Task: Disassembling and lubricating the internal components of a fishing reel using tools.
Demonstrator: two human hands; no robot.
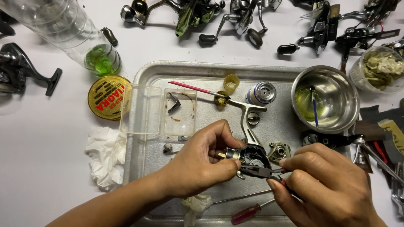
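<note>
Over a metal tray [147, 84], the left hand [202, 162] grips an opened fishing reel body [248, 153] while the right hand [328, 189] presses needle-nose pliers [259, 171] into its gears.

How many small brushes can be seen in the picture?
2. The thin pink-handled brush lies on the metal tray, near the clear plastic box. The thin blue-handled brush stands in the steel bowl. Others may be hidden.

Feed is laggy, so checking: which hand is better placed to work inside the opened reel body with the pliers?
Right. The right hand already grips the pliers, tips at the exposed gears of the reel body. The left hand is occupied steadying that body over the metal tray.
</note>
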